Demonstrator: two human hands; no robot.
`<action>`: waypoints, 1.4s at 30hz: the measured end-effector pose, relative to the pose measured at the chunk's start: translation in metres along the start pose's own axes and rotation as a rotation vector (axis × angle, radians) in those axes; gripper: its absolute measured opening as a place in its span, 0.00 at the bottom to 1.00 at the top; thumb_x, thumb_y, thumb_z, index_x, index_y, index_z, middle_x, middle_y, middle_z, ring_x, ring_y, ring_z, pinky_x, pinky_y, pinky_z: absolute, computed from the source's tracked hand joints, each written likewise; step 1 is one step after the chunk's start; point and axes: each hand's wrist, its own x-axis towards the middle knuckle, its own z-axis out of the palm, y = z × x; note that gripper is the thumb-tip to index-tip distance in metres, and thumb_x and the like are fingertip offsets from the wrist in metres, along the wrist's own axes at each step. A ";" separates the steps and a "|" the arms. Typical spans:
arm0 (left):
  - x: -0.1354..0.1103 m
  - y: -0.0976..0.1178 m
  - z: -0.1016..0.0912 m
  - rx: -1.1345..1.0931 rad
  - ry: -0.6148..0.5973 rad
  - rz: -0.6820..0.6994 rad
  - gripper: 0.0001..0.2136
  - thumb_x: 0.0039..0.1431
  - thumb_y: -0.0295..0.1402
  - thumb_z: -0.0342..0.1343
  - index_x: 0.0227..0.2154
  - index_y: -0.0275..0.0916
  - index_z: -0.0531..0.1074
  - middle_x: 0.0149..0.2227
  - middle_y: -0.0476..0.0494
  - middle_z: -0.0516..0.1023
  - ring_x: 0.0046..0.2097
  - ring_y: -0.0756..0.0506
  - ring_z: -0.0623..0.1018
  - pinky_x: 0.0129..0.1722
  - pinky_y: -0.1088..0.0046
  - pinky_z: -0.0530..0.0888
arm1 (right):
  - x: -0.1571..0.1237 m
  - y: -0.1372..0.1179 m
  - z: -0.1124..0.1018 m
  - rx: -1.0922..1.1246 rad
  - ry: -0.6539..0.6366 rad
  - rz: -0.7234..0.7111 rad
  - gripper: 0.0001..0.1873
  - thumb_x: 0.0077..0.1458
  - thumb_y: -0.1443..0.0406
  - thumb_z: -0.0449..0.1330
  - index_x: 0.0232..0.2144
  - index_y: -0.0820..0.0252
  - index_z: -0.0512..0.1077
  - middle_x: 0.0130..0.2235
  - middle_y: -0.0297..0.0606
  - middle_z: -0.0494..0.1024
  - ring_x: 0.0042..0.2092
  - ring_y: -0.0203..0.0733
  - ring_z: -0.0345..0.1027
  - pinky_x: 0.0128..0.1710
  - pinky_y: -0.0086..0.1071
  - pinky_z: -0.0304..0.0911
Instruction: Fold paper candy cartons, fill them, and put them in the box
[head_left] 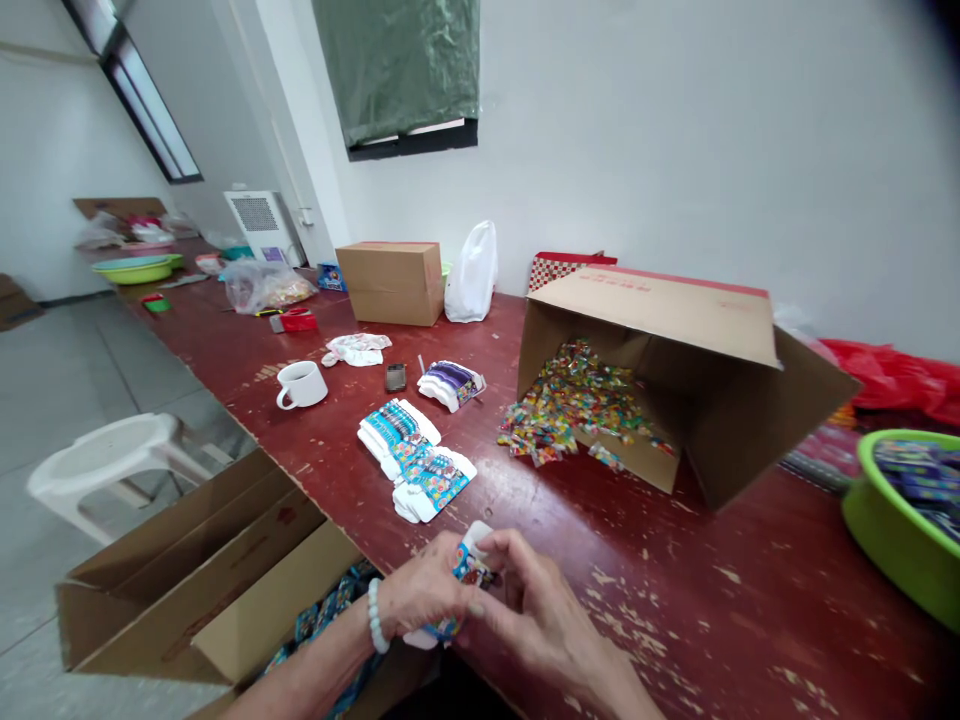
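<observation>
My left hand, with a pale bead bracelet at the wrist, is closed around a small blue printed carton near the table's front edge. One white flap of the carton stands up. My right hand has its fingers curled and its thumb and fingertips against the carton's right side; whether something else is between them is hidden. Just beyond lie stacks of flattened blue cartons. A smaller purple stack rests behind these. Small colourful wrapped packets spill from a tipped cardboard box.
An open cardboard box below the table edge holds blue packs. A white mug, a phone and a closed carton box stand leftward. A green basin sits at right; a white stool at left.
</observation>
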 end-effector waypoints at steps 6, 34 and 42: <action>0.013 -0.015 0.012 -0.107 0.228 -0.011 0.11 0.48 0.35 0.62 0.31 0.34 0.71 0.26 0.48 0.72 0.24 0.49 0.72 0.23 0.74 0.71 | 0.013 0.011 0.001 0.007 0.209 0.024 0.11 0.55 0.60 0.61 0.40 0.56 0.74 0.48 0.42 0.74 0.35 0.41 0.68 0.35 0.33 0.64; 0.001 -0.038 0.017 -0.262 0.389 0.135 0.14 0.59 0.43 0.57 0.41 0.37 0.71 0.32 0.49 0.73 0.32 0.51 0.70 0.31 0.78 0.69 | 0.022 0.036 -0.004 0.327 0.178 0.212 0.15 0.48 0.57 0.68 0.24 0.62 0.72 0.26 0.33 0.74 0.29 0.36 0.65 0.32 0.29 0.60; 0.001 -0.036 0.018 -0.186 0.452 0.150 0.12 0.57 0.41 0.60 0.38 0.38 0.71 0.35 0.46 0.76 0.35 0.49 0.73 0.35 0.76 0.70 | 0.018 0.036 -0.001 0.376 0.178 0.182 0.12 0.47 0.59 0.69 0.31 0.61 0.76 0.29 0.35 0.77 0.31 0.38 0.68 0.33 0.30 0.62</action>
